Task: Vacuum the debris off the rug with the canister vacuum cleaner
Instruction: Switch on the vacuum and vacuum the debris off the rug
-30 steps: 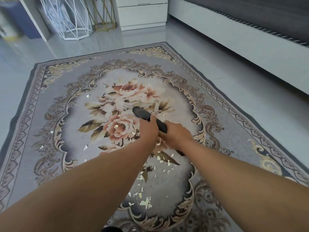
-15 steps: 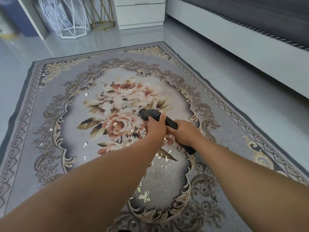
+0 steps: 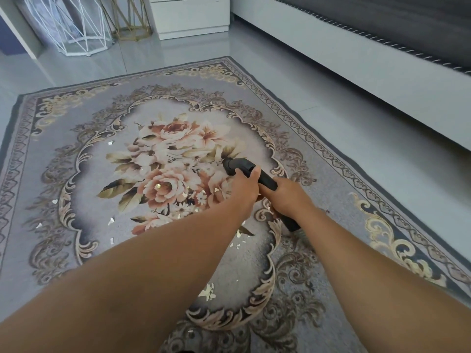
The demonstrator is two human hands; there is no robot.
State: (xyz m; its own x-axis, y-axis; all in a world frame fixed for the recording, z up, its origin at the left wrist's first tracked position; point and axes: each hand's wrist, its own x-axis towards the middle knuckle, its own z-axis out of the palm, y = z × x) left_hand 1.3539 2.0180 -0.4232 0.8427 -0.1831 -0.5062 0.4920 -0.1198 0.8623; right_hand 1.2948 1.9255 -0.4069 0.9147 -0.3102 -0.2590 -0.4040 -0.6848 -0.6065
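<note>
- Both hands are on the black vacuum tube (image 3: 266,181). My left hand (image 3: 244,187) is forward, fingers curled over the top just behind the bent far end. My right hand (image 3: 288,198) is right behind it, wrapped round the shaft.
- Grip: closed tight on the tube at both hands, nothing else held.
- The tube's long axis runs from low right, past my right wrist, up and left to the bent end over the flower centre of the rug (image 3: 344,207).
- The bent end dips toward the pile, so I read it as the suction end. Its mouth is hidden and I can't tell if it touches.
- Key relation: the debris (image 3: 207,294) lies mostly left of that end and nearer to me.
  - The closest flakes sit just beside my left forearm.
  - A bigger clump lies near the inner field's close edge.
  - Strays lie well off left, by the scroll border.
- My call for the next pass is to pull back and sweep left. The left hand is nearer the working end and steers; the right hand drives.
- Debris look: small, thin, pale flakes with a gold glint, lying loose on short pile. They should lift easily, though the flat ones may cling.
- The canister is not in view.
</note>
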